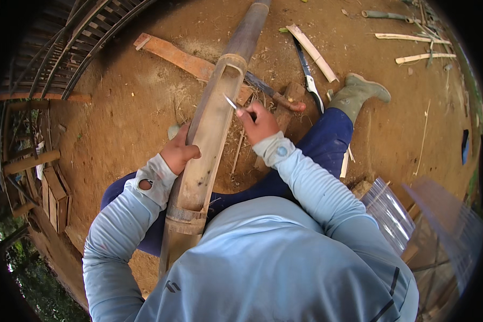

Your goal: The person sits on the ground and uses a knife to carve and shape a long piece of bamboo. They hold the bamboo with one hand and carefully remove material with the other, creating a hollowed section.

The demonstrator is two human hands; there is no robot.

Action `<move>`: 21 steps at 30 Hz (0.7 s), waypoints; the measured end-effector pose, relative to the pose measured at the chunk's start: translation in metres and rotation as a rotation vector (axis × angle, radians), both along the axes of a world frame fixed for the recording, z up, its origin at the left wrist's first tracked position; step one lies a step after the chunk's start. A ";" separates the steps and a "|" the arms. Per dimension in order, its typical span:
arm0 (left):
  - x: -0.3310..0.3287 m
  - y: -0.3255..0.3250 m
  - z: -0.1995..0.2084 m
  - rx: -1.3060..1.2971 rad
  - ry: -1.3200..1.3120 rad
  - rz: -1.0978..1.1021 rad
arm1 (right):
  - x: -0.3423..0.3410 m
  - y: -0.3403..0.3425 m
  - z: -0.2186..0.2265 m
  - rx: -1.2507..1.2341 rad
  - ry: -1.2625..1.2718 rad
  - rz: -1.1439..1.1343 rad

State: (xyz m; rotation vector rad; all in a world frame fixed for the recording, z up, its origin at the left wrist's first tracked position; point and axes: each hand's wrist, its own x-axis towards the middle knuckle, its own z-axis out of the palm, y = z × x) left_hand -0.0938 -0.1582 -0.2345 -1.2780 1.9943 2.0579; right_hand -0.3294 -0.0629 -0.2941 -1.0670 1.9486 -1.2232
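Note:
A thick bamboo pole (205, 140) slants from my lap away toward the top of the view, with one long section cut open into a trough. My left hand (179, 150) grips the pole's left wall, its thumb over the cut edge. In my right hand (258, 123) is a small knife (230, 101), pinched between the fingers. Its pale blade points up and left over the hollow, near the far end of the opening. From this view I cannot tell whether the tip touches the bamboo.
Right of the pole lie a machete (284, 101), a wooden block (293, 92), a folding saw (312, 88) and a split bamboo strip (312, 52). An orange-brown plank (180, 56) passes beneath the pole. Slatted bamboo structures stand left; clear corrugated sheets (389, 214) are at lower right.

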 end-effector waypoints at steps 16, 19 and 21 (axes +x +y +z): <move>-0.009 0.002 0.011 0.001 0.004 -0.024 | -0.034 -0.027 -0.020 -0.061 0.104 0.008; 0.001 -0.005 0.001 -0.054 -0.020 -0.027 | -0.018 -0.014 -0.015 -0.067 0.071 0.023; 0.004 -0.003 -0.008 -0.035 -0.063 -0.034 | -0.026 -0.026 -0.017 -0.043 0.045 -0.041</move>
